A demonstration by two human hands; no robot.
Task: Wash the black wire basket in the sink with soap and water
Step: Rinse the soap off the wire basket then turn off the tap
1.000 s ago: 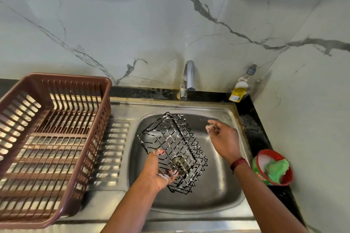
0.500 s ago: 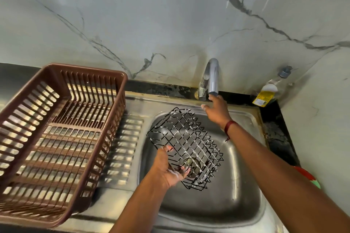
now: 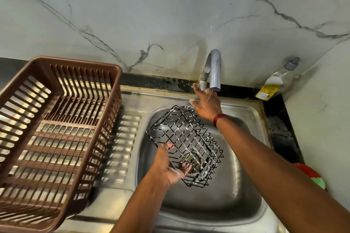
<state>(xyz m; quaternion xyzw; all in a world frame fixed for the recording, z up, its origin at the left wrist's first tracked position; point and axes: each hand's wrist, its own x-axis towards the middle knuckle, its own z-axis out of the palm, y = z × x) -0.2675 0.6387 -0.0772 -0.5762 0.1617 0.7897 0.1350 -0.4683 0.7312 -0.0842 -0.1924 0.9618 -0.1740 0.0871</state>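
The black wire basket [image 3: 186, 143], flecked with white suds, hangs tilted above the steel sink [image 3: 244, 191]. My left hand [image 3: 169, 166] grips its near left edge, foam on the fingers. My right hand [image 3: 206, 103] reaches to the base of the chrome tap [image 3: 215, 71] at the back of the sink, fingers spread and touching the tap's valve. A thin trickle of water falls from the spout onto that hand. The drain [image 3: 191, 161] shows through the basket's wires.
A brown plastic dish rack [image 3: 56, 126] stands on the ribbed drainboard [image 3: 121, 143] to the left. A dish soap bottle [image 3: 274, 83] leans in the back right corner. A red bowl with a green scrubber [image 3: 312, 176] sits at the right edge, partly behind my forearm.
My right hand went from above the sink up to the tap base and stays there, and a thin stream now runs. The left hand keeps the basket in much the same place.
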